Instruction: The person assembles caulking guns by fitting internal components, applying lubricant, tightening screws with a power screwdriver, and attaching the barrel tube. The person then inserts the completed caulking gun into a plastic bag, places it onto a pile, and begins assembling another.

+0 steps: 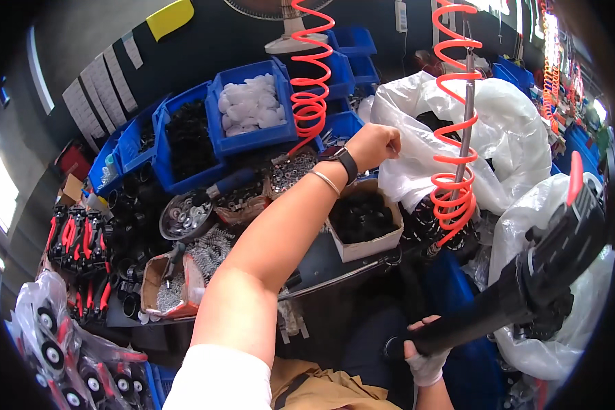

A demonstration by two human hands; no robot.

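Note:
My left arm reaches from the lower left across the bench, a dark watch and a bangle on its wrist. My left hand (pixel 374 145) is closed, fingers curled together, in the air beside a large white plastic bag (pixel 519 143); whatever it may pinch is too small to make out. Below its wrist is an open cardboard box (pixel 369 246) of black parts. At the lower right my right hand (pixel 427 359), pale wrapping over its palm, grips a thick black tube (pixel 468 318). The tube slants up right to a wider black end with a red lever (pixel 575 179).
Blue bins (pixel 256 140) line the back, one with white packets. A metal bowl (pixel 184 217) of washers, loose springs (pixel 212 249) and a small box (pixel 167 294) crowd the bench. Red coiled hoses (pixel 451 198) hang down. Red-and-black parts (pixel 82 236) and bagged wheels (pixel 51 352) are left.

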